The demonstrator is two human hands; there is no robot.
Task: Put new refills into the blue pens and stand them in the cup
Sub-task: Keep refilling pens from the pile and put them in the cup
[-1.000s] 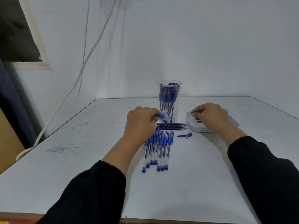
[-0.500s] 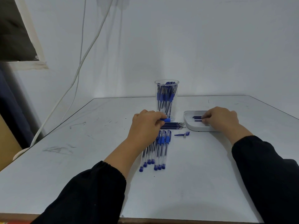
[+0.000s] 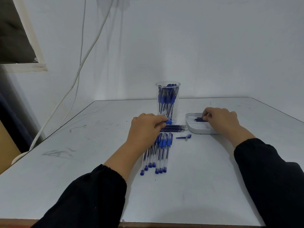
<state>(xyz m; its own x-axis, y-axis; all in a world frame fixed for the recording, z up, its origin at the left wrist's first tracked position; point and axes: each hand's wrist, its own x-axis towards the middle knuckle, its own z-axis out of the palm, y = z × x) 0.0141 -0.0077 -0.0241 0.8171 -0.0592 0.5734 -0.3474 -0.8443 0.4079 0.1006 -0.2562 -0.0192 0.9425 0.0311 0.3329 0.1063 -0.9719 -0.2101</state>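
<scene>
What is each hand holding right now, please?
Left hand: fingers curled round a blue pen.
Right hand: fingers pinching a refill in the white tray.

Two hands are showing: the left hand at the frame's centre and the right hand to its right. One clear cup is standing at centre, holding a bunch of pens too crowded to count. One white tray is sitting right of centre. About seven blue pens are lying in a row below centre. One bundle of refills is lying above them, its number unclear. One loose pen cap is lying beside them.
</scene>
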